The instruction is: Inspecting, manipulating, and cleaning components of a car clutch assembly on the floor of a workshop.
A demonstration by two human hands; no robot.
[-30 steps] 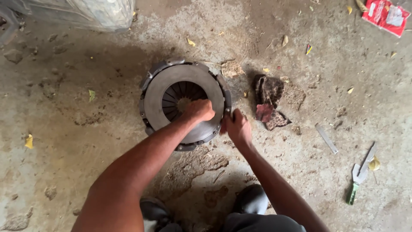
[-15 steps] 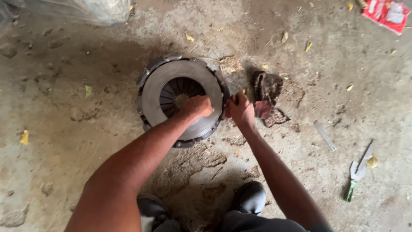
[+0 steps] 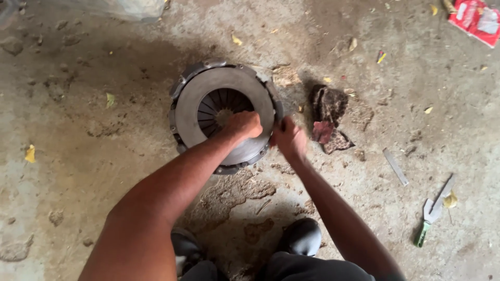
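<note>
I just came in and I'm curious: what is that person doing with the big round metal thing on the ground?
A person is bent over a round metal clutch plate that lies flat on the dirty concrete floor. The left hand presses on the plate's inner ring, near the spoked centre. The right hand is at the plate's right edge and looks blurred. A dark rag lies just to the right, and a green-handled tool and a thin metal strip lie farther right.

Both arms extend forward and downward, converging. The left hand (image 3: 244,125) is curled into a loose fist; the right hand (image 3: 288,139), blurred, angles inward just beside it.
</note>
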